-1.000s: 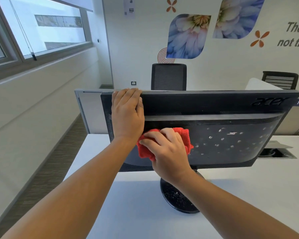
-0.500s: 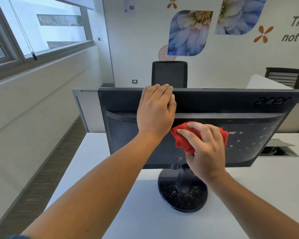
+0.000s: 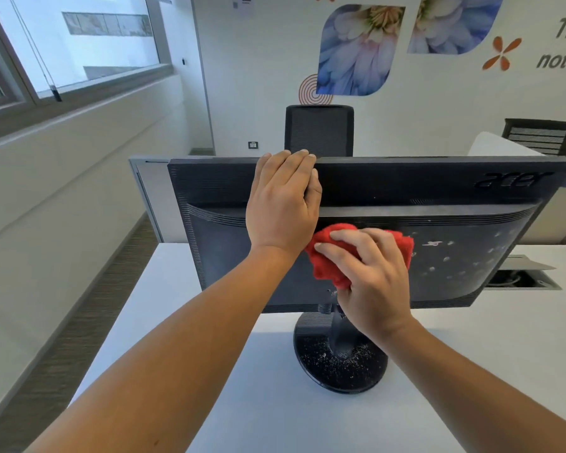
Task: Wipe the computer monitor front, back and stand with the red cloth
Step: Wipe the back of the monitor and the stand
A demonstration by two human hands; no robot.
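Desk (image 3: 275, 413), left hand (image 3: 281, 207) gripping monitor (image 3: 438, 191), right hand (image 3: 373, 282) clutching cloth (image 3: 327, 266)

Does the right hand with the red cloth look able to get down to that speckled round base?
Probably yes: the right hand presses the red cloth just above the base, and only the stand neck lies between.

You are working in an office: a mesh chair (image 3: 319, 130) is standing beyond the far partition (image 3: 147, 197), a cable hatch (image 3: 523, 273) sitting in the white counter (image 3: 275, 403).
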